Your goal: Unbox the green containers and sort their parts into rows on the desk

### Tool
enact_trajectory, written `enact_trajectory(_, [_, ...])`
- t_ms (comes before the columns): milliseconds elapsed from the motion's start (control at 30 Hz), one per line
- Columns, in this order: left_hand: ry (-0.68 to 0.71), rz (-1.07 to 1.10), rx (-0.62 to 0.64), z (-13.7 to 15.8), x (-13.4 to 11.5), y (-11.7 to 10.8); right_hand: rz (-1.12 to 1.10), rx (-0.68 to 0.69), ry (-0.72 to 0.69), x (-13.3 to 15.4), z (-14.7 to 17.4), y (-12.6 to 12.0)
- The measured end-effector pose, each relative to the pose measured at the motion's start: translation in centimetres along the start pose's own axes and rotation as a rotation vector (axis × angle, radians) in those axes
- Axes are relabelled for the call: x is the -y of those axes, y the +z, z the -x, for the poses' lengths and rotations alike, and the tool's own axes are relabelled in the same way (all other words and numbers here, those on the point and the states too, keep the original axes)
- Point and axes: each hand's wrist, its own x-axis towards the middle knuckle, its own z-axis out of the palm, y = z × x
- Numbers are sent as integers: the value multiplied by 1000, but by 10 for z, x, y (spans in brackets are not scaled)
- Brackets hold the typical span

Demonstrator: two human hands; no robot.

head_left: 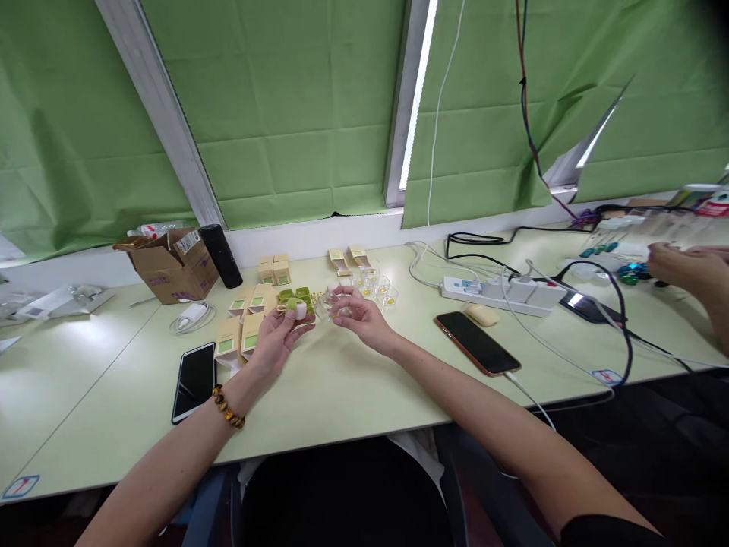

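My left hand (pixel 274 339) holds a small green-and-white item (pixel 297 307) between thumb and fingers; its exact kind is too small to make out. Close by on the right, my right hand (pixel 364 325) pinches a clear plastic piece (pixel 324 305), perhaps a cup or cover. Behind my left hand are small green containers (pixel 302 292). Several clear cups (pixel 383 288) with yellow at their bottoms stand beyond my right hand. Cream cartons with green labels (pixel 228 342) stand beside my left wrist, and smaller cartons (pixel 274 270) sit farther back.
Phones lie at left (pixel 194 381) and right (pixel 479 343), the right one cabled. A power strip (pixel 535 298) with tangled cords, a cardboard box (pixel 178 267), a black cylinder (pixel 220 255) and a charger (pixel 192 316) surround the work area. Another person's hand (pixel 686 267) is at far right.
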Motion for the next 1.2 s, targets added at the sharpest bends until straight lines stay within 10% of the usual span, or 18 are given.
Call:
enact_trajectory(600, [-104, -55, -132, 2, 14, -2, 763, 286, -1, 1, 15, 4])
enact_trajectory(867, [-47, -20, -145, 1, 15, -4, 865, 441, -339, -1, 28, 23])
enact_trajectory(967, [-8, -27, -158, -1, 16, -6, 689, 393, -230, -11, 27, 31])
enact_trajectory(1200, [60, -17, -212, -5, 14, -7, -567, 205, 181, 4, 3, -2])
